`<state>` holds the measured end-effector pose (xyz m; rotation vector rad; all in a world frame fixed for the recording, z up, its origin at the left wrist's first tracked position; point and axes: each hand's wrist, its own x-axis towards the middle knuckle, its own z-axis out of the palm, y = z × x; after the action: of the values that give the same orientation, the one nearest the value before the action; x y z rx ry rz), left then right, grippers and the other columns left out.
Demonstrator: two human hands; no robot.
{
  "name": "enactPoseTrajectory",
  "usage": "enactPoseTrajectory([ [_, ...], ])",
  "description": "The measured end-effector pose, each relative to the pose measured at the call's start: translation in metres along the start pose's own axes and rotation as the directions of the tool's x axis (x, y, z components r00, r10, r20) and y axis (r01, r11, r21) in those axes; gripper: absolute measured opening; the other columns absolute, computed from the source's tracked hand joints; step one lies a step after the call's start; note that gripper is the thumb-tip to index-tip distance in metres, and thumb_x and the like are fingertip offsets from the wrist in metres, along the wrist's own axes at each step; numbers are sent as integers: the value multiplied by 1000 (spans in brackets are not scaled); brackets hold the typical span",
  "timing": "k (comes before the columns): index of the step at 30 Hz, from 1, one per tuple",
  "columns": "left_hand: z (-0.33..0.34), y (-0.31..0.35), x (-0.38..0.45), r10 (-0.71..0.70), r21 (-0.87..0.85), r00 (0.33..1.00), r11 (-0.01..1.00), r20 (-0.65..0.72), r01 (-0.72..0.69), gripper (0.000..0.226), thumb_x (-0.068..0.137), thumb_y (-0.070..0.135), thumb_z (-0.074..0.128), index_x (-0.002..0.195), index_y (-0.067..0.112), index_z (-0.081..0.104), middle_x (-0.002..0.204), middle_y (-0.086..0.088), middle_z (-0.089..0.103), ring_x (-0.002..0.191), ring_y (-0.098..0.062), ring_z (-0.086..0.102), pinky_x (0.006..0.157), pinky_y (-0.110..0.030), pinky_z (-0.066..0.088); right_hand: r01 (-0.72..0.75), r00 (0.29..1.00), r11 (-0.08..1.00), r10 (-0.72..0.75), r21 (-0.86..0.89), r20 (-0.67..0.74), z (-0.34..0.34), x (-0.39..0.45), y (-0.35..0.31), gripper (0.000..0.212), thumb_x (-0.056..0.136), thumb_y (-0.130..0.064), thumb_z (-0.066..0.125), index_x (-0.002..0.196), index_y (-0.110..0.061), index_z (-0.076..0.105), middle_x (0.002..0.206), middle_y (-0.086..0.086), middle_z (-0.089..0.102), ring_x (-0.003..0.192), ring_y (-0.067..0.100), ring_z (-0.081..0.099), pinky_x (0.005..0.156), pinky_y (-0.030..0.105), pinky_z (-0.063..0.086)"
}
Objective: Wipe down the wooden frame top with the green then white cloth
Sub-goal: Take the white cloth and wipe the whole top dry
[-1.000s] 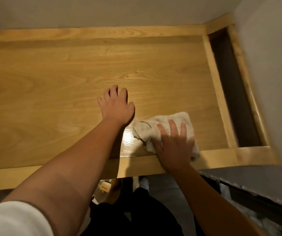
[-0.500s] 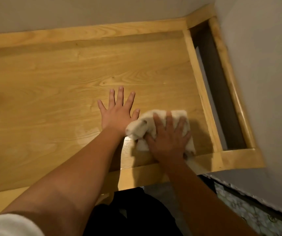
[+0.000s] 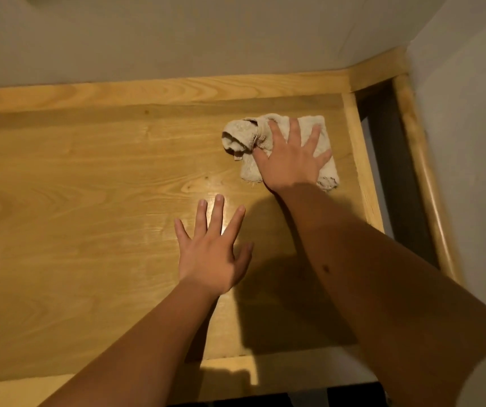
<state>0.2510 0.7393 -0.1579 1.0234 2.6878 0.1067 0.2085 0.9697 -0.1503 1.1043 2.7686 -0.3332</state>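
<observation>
Two risks: right hand [image 3: 291, 160], fingers splayed flat pinning the white cloth [image 3: 280, 148] at 1 o'clock on the wooden frame top [image 3: 89, 201], may drop its bunched corner into the side gap [image 3: 394, 177] at 3 o'clock, while the flat, empty left hand [image 3: 211, 254] slips on gloss.

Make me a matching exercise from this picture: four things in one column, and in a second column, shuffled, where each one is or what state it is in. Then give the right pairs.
Things
1. left hand
2. right hand
3. white cloth
4. dark gap

Places or states
A. crumpled, lying on the wooden top near its far right corner
B. between two wooden rails at the right side
C. flat on the bare wood, fingers spread, holding nothing
D. pressed flat on top of the cloth

Pairs: 1-C, 2-D, 3-A, 4-B
</observation>
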Motion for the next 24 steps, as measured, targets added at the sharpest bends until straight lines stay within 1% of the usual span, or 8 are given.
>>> enactPoseTrajectory([
  [3,1,-1,1,-2,22,1000,1000,-11,2,68,94,69,27,156,42,18,168,-4,9,155,-32,0,111,-71,7,31,999,1000,-31,6,16,-8,36,-9,71,88,-72,22,152,-46,10,166,-3,3,148,43,-11,106,76,1],
  [7,4,-4,0,19,54,999,998,-32,-17,68,95,70,27,156,40,21,167,-6,12,154,-33,4,110,-72,11,13,1000,1000,-13,15,19,-16,80,-23,71,87,-72,25,152,-47,11,166,-3,6,148,43,-10,105,77,2],
  [11,0,-2,-1,17,26,1000,1000,-10,-17,67,94,68,30,155,41,21,168,-5,11,154,-33,2,111,-72,11,-13,999,1000,13,1,35,-20,91,-28,69,88,-71,24,152,-48,12,166,-4,5,149,40,-9,104,77,3],
  [14,-4,0,-3,8,9,1000,1000,11,-8,68,94,68,29,155,41,18,168,-5,9,154,-33,-1,112,-71,6,9,999,1000,-10,15,41,-19,75,-24,65,91,-69,25,152,-47,13,165,-5,6,150,37,-7,105,76,5],
  [17,-5,0,-3,-5,5,999,1000,49,4,67,94,70,17,156,44,9,169,-2,1,154,-31,-8,113,-69,-1,34,998,999,-35,22,45,-12,32,-9,63,92,-67,27,151,-48,15,165,-6,7,150,36,-6,107,75,6],
  [19,-5,0,-3,-16,-16,998,1000,64,17,67,94,71,13,155,45,4,169,1,-6,154,-28,-14,114,-67,-7,67,997,997,-68,21,20,-5,-4,4,63,92,-68,26,151,-48,16,165,-6,9,150,37,-3,108,74,6],
  [21,-5,1,-3,-11,-27,998,1000,66,12,68,94,70,13,156,45,2,168,2,-8,153,-27,-16,115,-67,-7,76,997,997,-76,20,-4,0,-38,18,64,91,-68,25,151,-47,15,165,-5,10,150,36,-1,109,73,7],
  [24,-5,1,-4,-10,-29,999,1000,54,12,67,94,68,15,156,45,3,169,3,-9,154,-27,-14,115,-67,-6,32,999,999,-32,4,7,5,-81,34,64,91,-69,25,151,-47,13,165,-6,9,150,35,-1,110,72,8],
])
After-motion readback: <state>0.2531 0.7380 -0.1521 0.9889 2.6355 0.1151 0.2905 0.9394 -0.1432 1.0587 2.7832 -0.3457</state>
